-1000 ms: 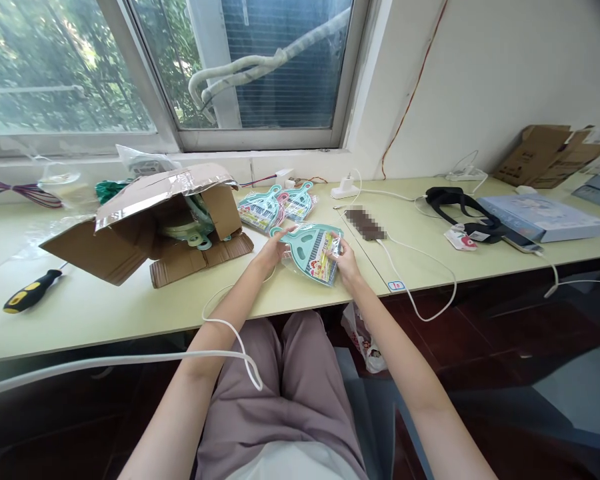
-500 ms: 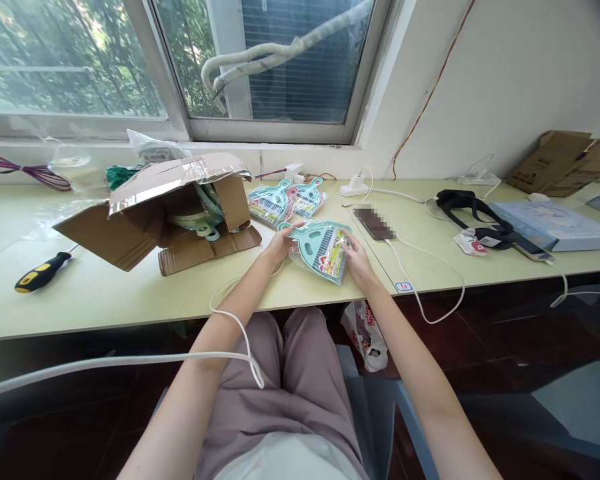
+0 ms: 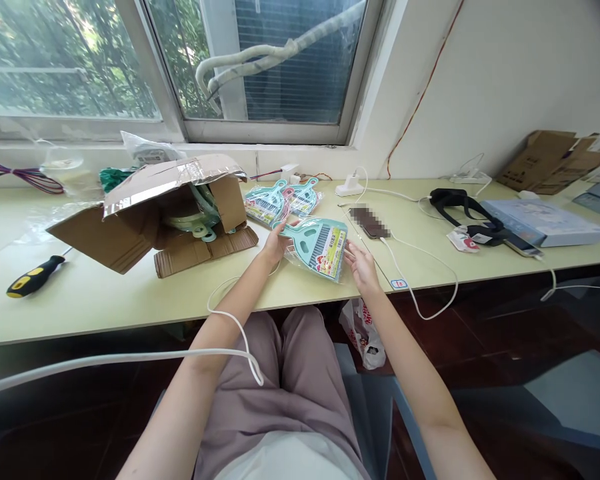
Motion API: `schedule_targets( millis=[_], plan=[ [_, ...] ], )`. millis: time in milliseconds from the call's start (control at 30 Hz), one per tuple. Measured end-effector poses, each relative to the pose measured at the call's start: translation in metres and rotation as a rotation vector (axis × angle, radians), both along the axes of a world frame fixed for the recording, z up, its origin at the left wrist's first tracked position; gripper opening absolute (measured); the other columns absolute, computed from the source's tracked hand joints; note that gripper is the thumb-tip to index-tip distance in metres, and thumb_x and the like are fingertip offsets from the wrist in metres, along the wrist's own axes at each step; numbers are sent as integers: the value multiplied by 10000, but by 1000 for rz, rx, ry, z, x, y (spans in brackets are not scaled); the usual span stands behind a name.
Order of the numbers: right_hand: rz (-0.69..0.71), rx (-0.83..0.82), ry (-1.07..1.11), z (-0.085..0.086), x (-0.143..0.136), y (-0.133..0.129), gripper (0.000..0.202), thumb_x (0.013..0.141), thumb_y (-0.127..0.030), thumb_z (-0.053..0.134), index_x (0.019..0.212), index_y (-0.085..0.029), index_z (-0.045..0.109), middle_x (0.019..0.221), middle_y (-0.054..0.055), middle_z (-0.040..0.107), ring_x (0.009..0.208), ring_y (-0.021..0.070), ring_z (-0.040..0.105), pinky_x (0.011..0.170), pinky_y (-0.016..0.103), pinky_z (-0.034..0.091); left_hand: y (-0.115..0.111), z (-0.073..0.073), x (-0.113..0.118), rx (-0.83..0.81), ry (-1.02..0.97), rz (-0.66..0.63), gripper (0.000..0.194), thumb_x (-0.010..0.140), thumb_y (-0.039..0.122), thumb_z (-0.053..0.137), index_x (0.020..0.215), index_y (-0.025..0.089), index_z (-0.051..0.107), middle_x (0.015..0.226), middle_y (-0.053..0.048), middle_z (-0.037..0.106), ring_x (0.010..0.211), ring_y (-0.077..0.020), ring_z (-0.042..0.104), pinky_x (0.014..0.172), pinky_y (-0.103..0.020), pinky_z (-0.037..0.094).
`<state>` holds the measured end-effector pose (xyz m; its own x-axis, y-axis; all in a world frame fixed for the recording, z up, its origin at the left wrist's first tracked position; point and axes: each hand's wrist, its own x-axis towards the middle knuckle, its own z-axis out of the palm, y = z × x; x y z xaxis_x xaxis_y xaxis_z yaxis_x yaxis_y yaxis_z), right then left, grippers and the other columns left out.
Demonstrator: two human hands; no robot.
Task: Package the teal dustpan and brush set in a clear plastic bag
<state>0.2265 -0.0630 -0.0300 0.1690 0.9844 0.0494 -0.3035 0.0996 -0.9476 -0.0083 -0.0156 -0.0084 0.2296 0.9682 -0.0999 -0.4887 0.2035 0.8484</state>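
Observation:
A mint-green dustpan-and-brush set [image 3: 310, 247] in clear plastic wrapping is held just above the table's front part, its printed label facing up. My left hand [image 3: 276, 245] is closed around its handle end, which hides part of the handle. Beside the set's right edge is my right hand [image 3: 363, 267], with fingers stretched out and fingertips at the wrapping; I cannot tell if they touch it. Behind lie more wrapped dustpan sets, one mint green [image 3: 265, 201] and another [image 3: 304, 196] to its right, with some pink between them.
An open cardboard box [image 3: 180, 213] with green plastic pieces inside stands left. A screwdriver [image 3: 36, 276] lies farther left. To the right are a phone [image 3: 370, 223] on a white cable, a black head strap [image 3: 470, 210] and a pale blue box [image 3: 543, 221]. A white cable [image 3: 130, 357] crosses my left forearm.
My right hand has drawn slightly right and down, its thumb coming off the label. The dustpan set has turned a little, showing more label. The camera view has shifted slightly.

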Motion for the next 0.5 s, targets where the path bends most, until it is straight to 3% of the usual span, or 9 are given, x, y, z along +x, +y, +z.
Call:
schedule_targets(
  millis=[167,333,500],
  plan=[
    [37,-6,23,4,-8,-2,261,782,-372,629,987,-213,649,1117,98,692,1053,252,663,871,389,585,-7,0,8,-10,10,5,477,785,483,650,1141,166,642,871,-64,719,808,-209,677,704,-289,532],
    [121,38,-27,15,-21,-4,348,800,-379,592,1106,-219,636,1177,84,671,1143,238,617,958,390,531,-11,-3,12,-79,88,-49,431,708,353,744,1077,146,662,843,-73,725,845,-254,686,768,-346,553],
    [149,92,-89,11,-20,2,437,745,-330,653,1168,-222,633,1282,64,616,1191,239,578,1013,395,482,-10,-5,9,-81,73,-94,420,757,454,696,1067,174,659,862,-79,726,878,-269,684,802,-375,544]
  ],
)
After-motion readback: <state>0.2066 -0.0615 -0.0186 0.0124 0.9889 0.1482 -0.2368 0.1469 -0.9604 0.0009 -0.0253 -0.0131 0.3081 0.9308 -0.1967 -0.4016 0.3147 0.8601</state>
